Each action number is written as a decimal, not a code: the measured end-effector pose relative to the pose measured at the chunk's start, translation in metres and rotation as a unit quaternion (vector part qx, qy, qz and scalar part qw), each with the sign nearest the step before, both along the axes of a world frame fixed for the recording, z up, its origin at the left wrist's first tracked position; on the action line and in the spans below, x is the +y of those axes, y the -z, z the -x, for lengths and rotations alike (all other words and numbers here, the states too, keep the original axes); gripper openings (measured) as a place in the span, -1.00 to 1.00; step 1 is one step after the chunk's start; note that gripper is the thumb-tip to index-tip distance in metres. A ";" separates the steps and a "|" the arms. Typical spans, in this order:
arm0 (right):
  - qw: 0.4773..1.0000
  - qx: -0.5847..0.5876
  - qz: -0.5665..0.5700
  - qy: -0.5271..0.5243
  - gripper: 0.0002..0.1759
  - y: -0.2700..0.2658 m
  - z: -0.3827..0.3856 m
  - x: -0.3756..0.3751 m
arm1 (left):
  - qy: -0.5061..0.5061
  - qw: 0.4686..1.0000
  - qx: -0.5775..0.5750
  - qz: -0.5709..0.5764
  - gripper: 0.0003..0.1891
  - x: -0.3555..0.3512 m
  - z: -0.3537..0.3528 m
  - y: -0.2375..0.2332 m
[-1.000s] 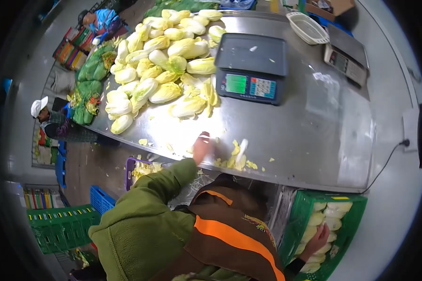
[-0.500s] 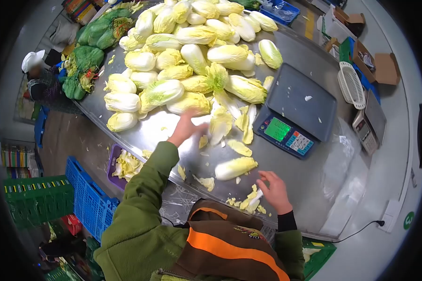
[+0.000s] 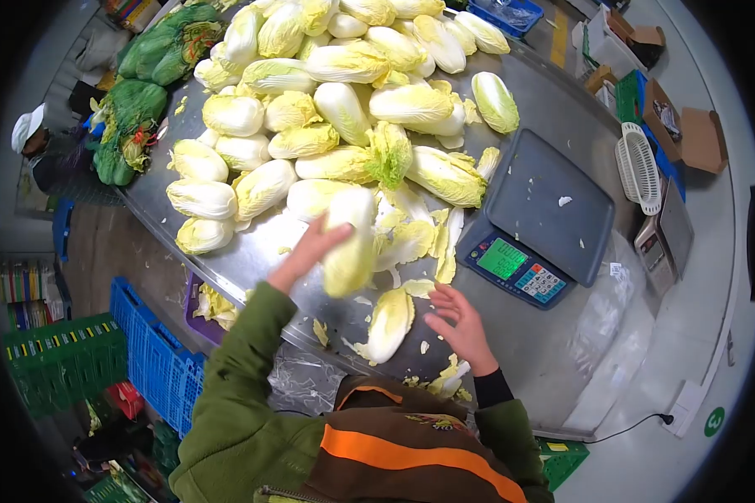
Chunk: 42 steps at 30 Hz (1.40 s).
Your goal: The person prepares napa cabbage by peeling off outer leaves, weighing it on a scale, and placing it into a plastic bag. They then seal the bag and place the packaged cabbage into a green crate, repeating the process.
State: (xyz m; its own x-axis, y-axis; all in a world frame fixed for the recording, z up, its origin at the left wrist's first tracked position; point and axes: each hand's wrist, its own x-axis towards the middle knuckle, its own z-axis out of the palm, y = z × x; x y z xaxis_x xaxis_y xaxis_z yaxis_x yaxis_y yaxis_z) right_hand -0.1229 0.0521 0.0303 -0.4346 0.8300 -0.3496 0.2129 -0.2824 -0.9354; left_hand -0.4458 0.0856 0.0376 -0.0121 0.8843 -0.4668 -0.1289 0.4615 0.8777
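Left hand [image 3: 304, 254] clasping 1 cabbage [image 3: 350, 256] by its side, above the table [image 3: 533, 356] toward its near edge; right hand [image 3: 464, 334] spread, empty, beside a 2nd cabbage [image 3: 391, 327]. Probably firm, moderately heavy, outer leaves tearable; best grasped around the thick white base [image 3: 352, 204].

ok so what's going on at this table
A person in a green fleece jacket holds a pale yellow-and-white oblong cabbage in the left hand, over a grey metal table. The right hand is open beside another pale cabbage lying among leaf scraps. A heap of similar cabbages covers the far side, next to a dark grey digital scale with a lit green display.
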 end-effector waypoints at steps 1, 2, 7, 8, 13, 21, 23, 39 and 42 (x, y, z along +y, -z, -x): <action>0.995 0.096 0.038 -0.016 -0.21 0.001 0.002 0.003 | 0.033 0.999 -0.002 0.010 -0.31 -0.007 -0.021 0.018; 0.995 0.093 0.038 -0.011 -0.21 0.009 0.004 -0.001 | 0.097 0.988 0.108 -0.044 -0.38 -0.016 -0.042 0.033; 0.878 0.347 0.293 0.150 -0.33 0.043 -0.028 -0.014 | -0.174 0.939 0.262 -0.139 -0.30 0.074 -0.071 0.003; 0.876 0.314 0.285 0.227 -0.36 0.048 -0.036 -0.019 | -0.254 0.871 0.376 -0.190 -0.26 0.102 -0.062 0.022; 0.871 0.330 0.267 0.249 -0.44 0.046 -0.055 -0.018 | -0.086 0.891 0.436 -0.100 -0.29 0.164 -0.041 0.053; 0.823 0.353 0.306 0.324 -0.43 0.074 -0.101 -0.050 | -0.241 0.966 0.097 0.015 -0.41 0.095 -0.008 0.071; 0.835 0.313 0.299 0.341 -0.43 0.073 -0.107 -0.057 | -0.232 0.956 0.179 -0.010 -0.32 0.116 -0.019 0.058; 0.918 0.308 0.127 0.214 -0.33 -0.010 -0.027 0.002 | -0.137 0.979 -0.140 -0.049 -0.18 0.016 -0.103 0.008; 0.913 0.284 0.061 0.287 -0.31 -0.005 -0.014 0.028 | 0.081 0.982 -0.157 -0.071 -0.25 0.009 -0.139 -0.004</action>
State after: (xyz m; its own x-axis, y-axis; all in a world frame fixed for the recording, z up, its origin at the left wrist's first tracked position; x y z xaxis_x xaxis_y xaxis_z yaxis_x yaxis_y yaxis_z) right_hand -0.1090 0.0800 0.0357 -0.0808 0.9478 -0.3084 -0.5130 -0.3048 -0.8024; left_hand -0.3068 0.0949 0.0421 0.2595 0.9188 -0.2973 -0.3376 0.3747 0.8635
